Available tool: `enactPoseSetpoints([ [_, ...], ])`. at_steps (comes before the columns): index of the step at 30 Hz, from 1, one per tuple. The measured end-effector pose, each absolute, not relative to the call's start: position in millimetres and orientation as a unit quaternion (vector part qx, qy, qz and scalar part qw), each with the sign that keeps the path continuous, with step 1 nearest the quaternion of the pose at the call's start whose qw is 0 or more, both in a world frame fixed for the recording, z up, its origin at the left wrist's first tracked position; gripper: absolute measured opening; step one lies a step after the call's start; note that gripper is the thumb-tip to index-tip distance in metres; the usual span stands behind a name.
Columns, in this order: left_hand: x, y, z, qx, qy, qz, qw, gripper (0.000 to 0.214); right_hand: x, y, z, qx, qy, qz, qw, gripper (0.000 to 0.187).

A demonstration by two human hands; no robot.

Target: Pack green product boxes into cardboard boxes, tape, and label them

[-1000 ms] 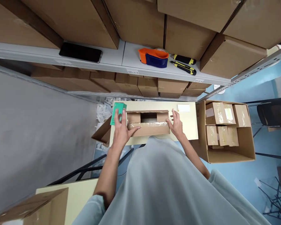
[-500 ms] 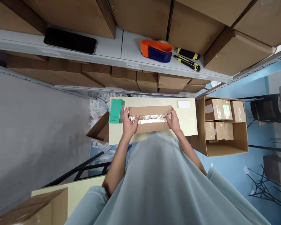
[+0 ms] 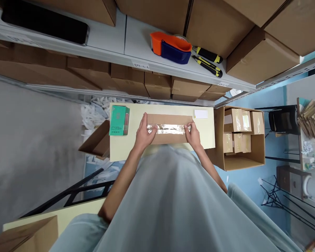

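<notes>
A flat brown cardboard box lies before me on the pale yellow table, with shiny clear tape running lengthwise along its middle. My left hand grips its left end, thumb on the tape and fingers along the edge. At the right end, my right hand holds the box the same way, thumb near the end of the tape. Left of my left hand stands a green box. Beyond my right hand lies a small white label or card. The underside of the cardboard box is hidden.
A large open carton with several taped boxes stands to the right. Across the front, a shelf bears a black phone, an orange and blue tape dispenser and two utility knives. An open carton sits left of the table.
The view has shifted, so the shelf and table appear further left and slightly higher. Both hands keep their hold on the cardboard box; the thumbs stay on the tape.
</notes>
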State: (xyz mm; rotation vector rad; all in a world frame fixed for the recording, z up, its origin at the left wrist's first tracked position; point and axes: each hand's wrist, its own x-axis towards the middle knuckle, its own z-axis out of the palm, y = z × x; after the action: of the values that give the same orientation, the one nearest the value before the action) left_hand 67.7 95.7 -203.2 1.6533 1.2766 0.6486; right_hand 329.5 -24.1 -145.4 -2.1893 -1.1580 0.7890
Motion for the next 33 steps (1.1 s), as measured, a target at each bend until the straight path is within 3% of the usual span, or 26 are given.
enactPoseSetpoints([
  [12, 97.9, 126.4, -241.7, 0.68, 0.514, 0.2, 0.483, 0.103, 344.2, 3.4, -204.9, -0.845, -0.406, 0.251, 0.24, 0.021],
  [20, 96.6, 104.0, -259.3, 0.679, 0.521, 0.211, 0.472, 0.101, 353.0, -9.0, -224.1, -0.831, -0.41, 0.271, 0.26, 0.03],
  [24, 94.1, 105.1, -259.4, 0.696, 0.52, 0.204, 0.451, 0.098, 346.4, -9.5, -213.1, -0.827, -0.44, 0.25, 0.245, 0.025],
  [28, 92.9, 115.8, -248.2, 0.736, 0.534, 0.247, 0.335, 0.091, 354.0, -4.9, -195.3, -0.814, -0.52, 0.15, 0.213, 0.022],
  [33, 130.5, 186.5, -186.1, 0.808, 0.447, 0.293, 0.245, 0.076, 386.5, 87.1, -125.8, -0.724, -0.621, -0.005, 0.298, 0.028],
])
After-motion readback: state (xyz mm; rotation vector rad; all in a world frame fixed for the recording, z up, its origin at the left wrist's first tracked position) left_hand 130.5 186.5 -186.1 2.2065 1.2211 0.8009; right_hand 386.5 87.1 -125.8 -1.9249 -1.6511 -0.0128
